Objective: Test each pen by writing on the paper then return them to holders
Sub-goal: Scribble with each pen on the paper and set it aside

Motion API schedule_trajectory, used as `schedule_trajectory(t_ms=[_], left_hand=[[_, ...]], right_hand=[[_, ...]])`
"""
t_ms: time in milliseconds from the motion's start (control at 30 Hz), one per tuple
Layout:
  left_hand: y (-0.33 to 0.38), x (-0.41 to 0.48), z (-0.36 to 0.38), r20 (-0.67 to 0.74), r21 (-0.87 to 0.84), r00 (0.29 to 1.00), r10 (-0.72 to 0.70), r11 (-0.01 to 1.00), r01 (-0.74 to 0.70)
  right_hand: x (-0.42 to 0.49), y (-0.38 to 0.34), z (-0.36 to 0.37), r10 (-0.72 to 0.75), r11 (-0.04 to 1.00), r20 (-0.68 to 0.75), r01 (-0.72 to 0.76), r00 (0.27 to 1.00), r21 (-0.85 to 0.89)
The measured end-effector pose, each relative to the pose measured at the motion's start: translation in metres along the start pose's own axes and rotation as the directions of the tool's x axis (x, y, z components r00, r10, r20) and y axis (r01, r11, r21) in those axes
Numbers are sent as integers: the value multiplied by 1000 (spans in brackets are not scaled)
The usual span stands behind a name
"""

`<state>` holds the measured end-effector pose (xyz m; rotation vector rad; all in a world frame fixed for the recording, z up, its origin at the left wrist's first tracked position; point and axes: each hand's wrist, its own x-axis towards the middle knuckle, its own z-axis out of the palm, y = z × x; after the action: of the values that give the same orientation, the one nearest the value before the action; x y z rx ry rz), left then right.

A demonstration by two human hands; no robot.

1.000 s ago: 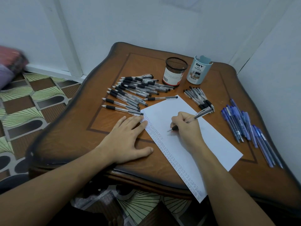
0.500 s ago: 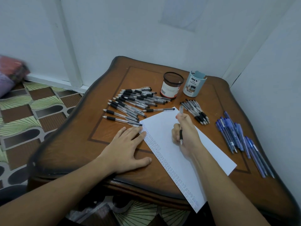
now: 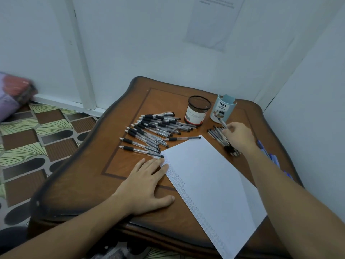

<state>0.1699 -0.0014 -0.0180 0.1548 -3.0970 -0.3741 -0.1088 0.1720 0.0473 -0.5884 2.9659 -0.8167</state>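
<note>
Your right hand (image 3: 238, 136) pinches a pen (image 3: 222, 122) over the small pile (image 3: 214, 133) — dropped there, it could get lost among untested ones. Your left hand (image 3: 147, 181) lies flat, fingertips on the paper (image 3: 205, 174) edge

A brown wooden table (image 3: 84, 184) with a wavy dark rim and an inlaid line stands in a corner of pale white walls (image 3: 140, 43). A white upright post (image 3: 80, 62) runs down the back wall, and a pale sheet (image 3: 212, 21) hangs on it. The floor (image 3: 28, 137) bears a brown and green leaf pattern; a blurred red and purple bundle (image 3: 13, 94) lies at its left edge.
</note>
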Motion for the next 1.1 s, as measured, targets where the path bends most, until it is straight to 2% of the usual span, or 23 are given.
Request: schedule_trajectory(t_ms=[200,300,367,433,500,567,700,767,800,867,933,1033,1100], left_hand=[[1,0,-2,-6,-14,1000,-2,1000,2],[1,0,-2,2,-1,1000,1,1000,-1],[0,1,0,-11,-21,1000,4,1000,-5],[-1,1,1,-19,-35,1000,10,999,-10],[-1,1,1,-19,-26,1000,11,1000,-12],[0,1,1,-15,-15,1000,8,1000,-8],[0,-1,-1,-2,3,1000,3,1000,-3],[-1,-1,-2,-2,0,1000,5,1000,-5],[-1,0,-2,-2,1,1000,6,1000,-6],[1,0,-2,-3,0,1000,5,1000,-5],[1,-1,-2,-1,-3,1000,-3,1000,3],[-1,-1,1,-2,5,1000,-10,1000,10],[-2,-1,3,-8,22,1000,-6,1000,6]], right_hand=[[22,7,13,16,951,117,21,993,-308],[17,3,14,-40,921,30,49,999,-385],[12,-5,20,-167,932,-23,151,986,-330],[7,-17,31,-304,927,64,311,950,-211],[0,-27,45,-348,915,194,378,917,-143],[-5,-33,57,-303,927,246,345,920,-147],[-9,-38,62,-238,967,169,249,957,-50],[-9,-37,55,-224,975,190,217,956,53],[-9,-36,49,-192,973,209,158,959,168],[-18,-37,33,-99,880,277,-46,956,473],[-31,-39,18,-57,661,352,-229,934,714],[-51,-40,6,-71,344,359,-315,931,885],[-66,-41,5,-88,216,326,-301,941,929]])
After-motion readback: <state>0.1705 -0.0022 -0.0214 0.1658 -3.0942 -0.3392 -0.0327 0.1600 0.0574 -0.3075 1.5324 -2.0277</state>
